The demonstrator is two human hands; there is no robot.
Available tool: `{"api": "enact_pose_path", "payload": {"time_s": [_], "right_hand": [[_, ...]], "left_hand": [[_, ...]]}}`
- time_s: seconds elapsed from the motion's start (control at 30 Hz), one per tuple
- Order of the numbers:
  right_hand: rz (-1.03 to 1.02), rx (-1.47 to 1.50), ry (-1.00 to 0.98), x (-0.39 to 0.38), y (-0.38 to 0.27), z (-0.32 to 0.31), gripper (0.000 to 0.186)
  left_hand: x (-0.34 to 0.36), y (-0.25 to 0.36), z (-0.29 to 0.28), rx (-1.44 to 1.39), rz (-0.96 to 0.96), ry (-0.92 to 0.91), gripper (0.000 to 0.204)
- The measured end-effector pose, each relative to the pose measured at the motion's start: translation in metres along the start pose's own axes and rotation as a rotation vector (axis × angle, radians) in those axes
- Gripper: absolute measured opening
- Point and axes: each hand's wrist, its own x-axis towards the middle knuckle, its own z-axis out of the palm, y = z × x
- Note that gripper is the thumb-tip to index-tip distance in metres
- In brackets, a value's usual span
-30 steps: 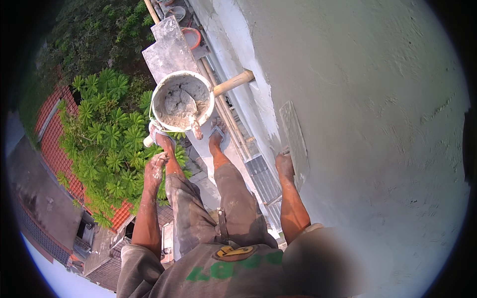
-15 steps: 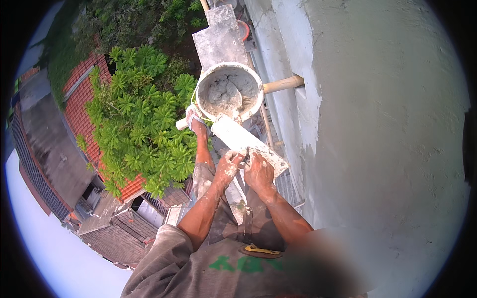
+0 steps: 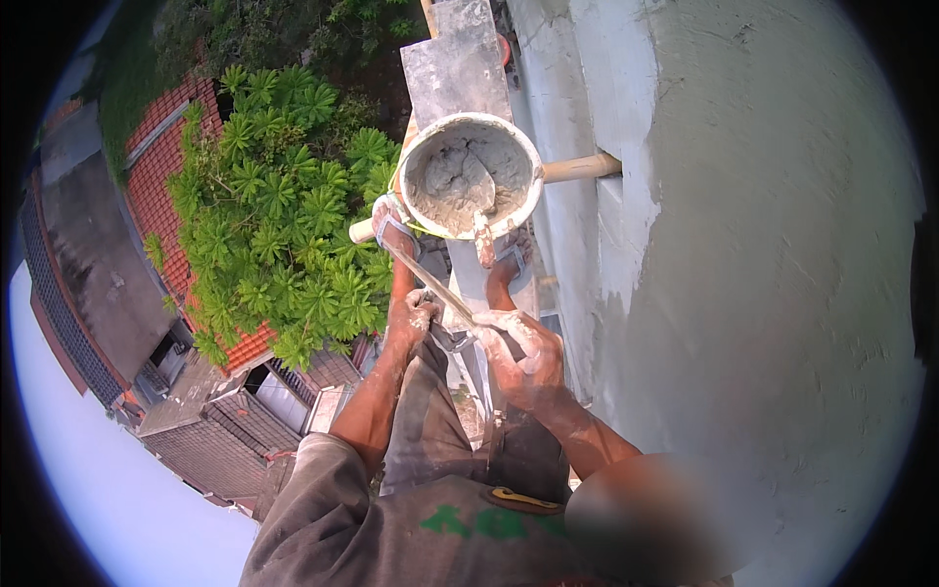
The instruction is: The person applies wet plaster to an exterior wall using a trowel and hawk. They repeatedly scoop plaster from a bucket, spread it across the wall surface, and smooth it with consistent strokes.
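A long plastering float (image 3: 442,290) is turned edge-on between my hands, its thin side slanting from upper left to lower right. My left hand (image 3: 419,315), smeared with mortar, is closed at the float's underside by its grey handle. Around the near end of the float my right hand (image 3: 528,360) is closed, its fingers against the edge; part of its grip is hidden. Just beyond stands a round bucket (image 3: 534,186) holding grey wet mortar (image 3: 435,186). A trowel (image 3: 483,240) rests in it, blade in the mortar and its handle over the near rim.
A freshly plastered wall (image 3: 763,245) rises on the right. A bamboo pole (image 3: 582,168) runs into it behind the bucket. My feet stand on narrow scaffold boards (image 3: 455,73). Beyond the left edge lie a leafy tree (image 3: 284,215) and tiled roofs (image 3: 176,127), far below.
The float has turned from showing its broad white face to edge-on. My left hand has moved left and my right hand slightly right, apart. The trowel handle, hidden before, shows now.
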Motion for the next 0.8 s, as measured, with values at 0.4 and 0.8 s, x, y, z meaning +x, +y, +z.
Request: {"api": "enact_pose_path", "payload": {"time_s": [0.4, 0.8], "right_hand": [[0.875, -0.726, -0.423, 0.111, 0.211, 0.091, 0.071], [0.348, -1.221, -0.522, 0.194, 0.124, 0.008, 0.032]], "left_hand": [[0.005, -0.033, -0.031, -0.001, 0.100, 0.020, 0.049], [0.031, -0.082, -0.026, -0.202, 0.193, 0.151, 0.025]]}}
